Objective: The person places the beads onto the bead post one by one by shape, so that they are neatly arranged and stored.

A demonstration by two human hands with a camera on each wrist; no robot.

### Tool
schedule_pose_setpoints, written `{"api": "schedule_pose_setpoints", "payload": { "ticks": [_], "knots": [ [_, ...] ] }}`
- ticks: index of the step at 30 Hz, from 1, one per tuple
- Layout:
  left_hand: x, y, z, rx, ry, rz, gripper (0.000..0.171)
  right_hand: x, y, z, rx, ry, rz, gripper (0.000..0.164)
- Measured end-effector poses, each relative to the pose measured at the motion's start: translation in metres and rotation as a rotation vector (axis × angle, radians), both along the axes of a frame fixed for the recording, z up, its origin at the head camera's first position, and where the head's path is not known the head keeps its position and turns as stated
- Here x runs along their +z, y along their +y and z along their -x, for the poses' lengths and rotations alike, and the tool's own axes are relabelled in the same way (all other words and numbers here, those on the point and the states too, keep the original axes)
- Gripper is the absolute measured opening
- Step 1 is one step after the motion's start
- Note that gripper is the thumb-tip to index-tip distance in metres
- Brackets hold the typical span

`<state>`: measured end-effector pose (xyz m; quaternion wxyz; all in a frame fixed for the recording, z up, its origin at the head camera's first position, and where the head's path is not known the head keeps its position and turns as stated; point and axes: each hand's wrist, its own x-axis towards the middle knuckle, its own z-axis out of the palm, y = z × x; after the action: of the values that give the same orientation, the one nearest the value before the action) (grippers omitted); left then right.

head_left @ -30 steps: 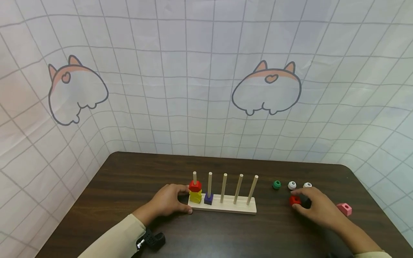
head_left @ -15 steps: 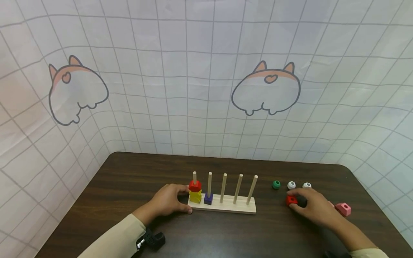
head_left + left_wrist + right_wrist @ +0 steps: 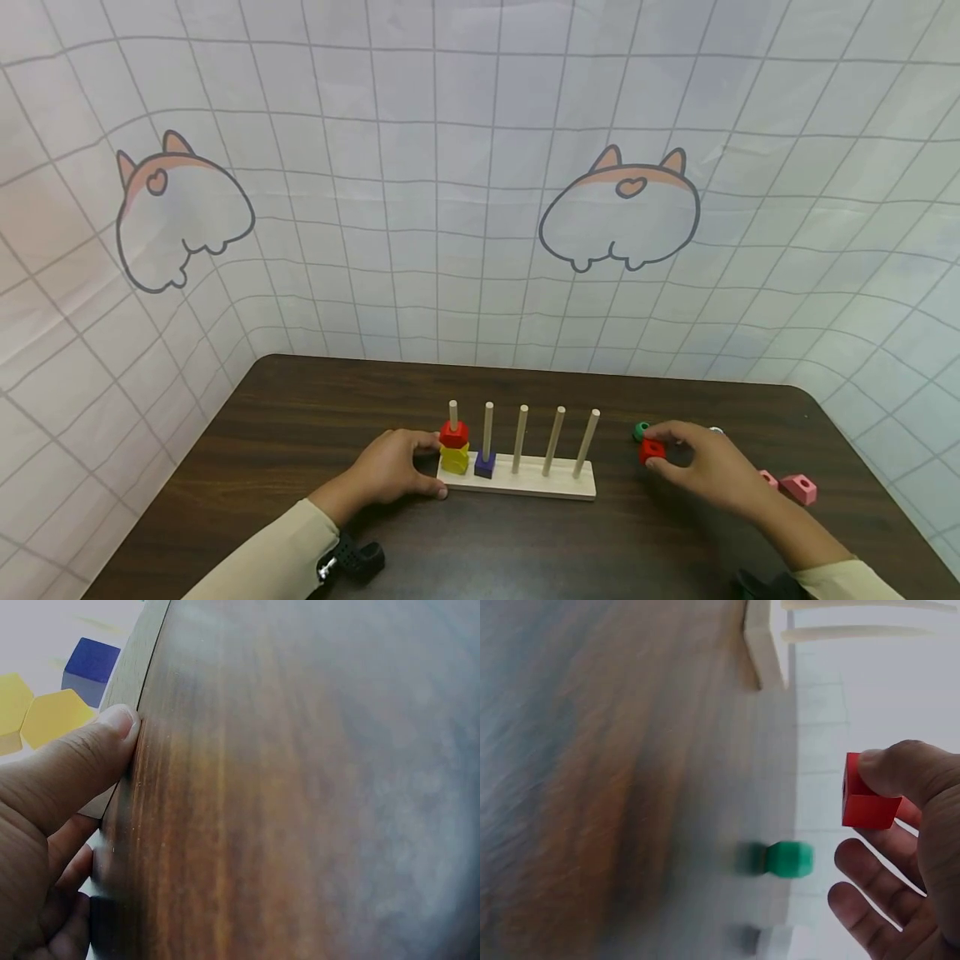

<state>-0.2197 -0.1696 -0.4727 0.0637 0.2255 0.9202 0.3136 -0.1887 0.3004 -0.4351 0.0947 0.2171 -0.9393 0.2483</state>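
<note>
A wooden peg board with several upright pegs stands mid-table. My left hand grips its left end, the thumb at the front edge and the other fingers round the end. On the leftmost peg a red block sits above yellow pieces; a purple block is at the foot of the neighbouring peg. Right of the board, my right hand pinches a red cube-like block between thumb and fingers. The cube is off the table in the right wrist view, near a green bead.
Pink blocks lie on the dark wooden table beyond my right wrist. A white bead shows past the green one, and my hand hides part of that row. A gridded white curtain hangs behind the table.
My right hand has moved left with the red cube, from beside the white beads to near the green bead. The left hand stays on the peg board.
</note>
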Motion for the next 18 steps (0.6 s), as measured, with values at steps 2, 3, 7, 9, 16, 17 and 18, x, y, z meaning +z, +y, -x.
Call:
{"api": "schedule_pose_setpoints", "payload": {
  "ticks": [2, 3, 7, 9, 16, 17, 18],
  "knots": [
    [0.000, 0.000, 0.000, 0.001, -0.001, 0.001, 0.071, 0.006, -0.004, 0.000, -0.003, -0.012, 0.012, 0.034],
    [0.001, 0.000, 0.000, 0.001, -0.002, 0.002, 0.071, 0.009, -0.005, 0.000, -0.004, -0.016, 0.016, 0.034],
    [0.001, 0.000, 0.000, 0.001, 0.004, 0.004, 0.070, 0.022, -0.012, -0.001, -0.007, -0.046, 0.029, 0.035],
    [0.001, 0.000, -0.001, 0.000, 0.006, 0.004, 0.070, 0.028, -0.015, -0.001, 0.002, -0.053, 0.046, 0.035],
    [0.002, 0.000, -0.002, 0.004, -0.006, 0.002, 0.070, 0.047, -0.024, -0.002, 0.035, -0.018, 0.077, 0.035],
    [0.002, 0.000, -0.002, 0.006, -0.007, 0.005, 0.070, 0.050, -0.025, -0.002, 0.040, -0.010, 0.078, 0.035],
    [0.002, 0.000, -0.002, 0.006, -0.008, 0.005, 0.070, 0.053, -0.026, -0.002, 0.047, -0.003, 0.075, 0.035]
  ]
}}
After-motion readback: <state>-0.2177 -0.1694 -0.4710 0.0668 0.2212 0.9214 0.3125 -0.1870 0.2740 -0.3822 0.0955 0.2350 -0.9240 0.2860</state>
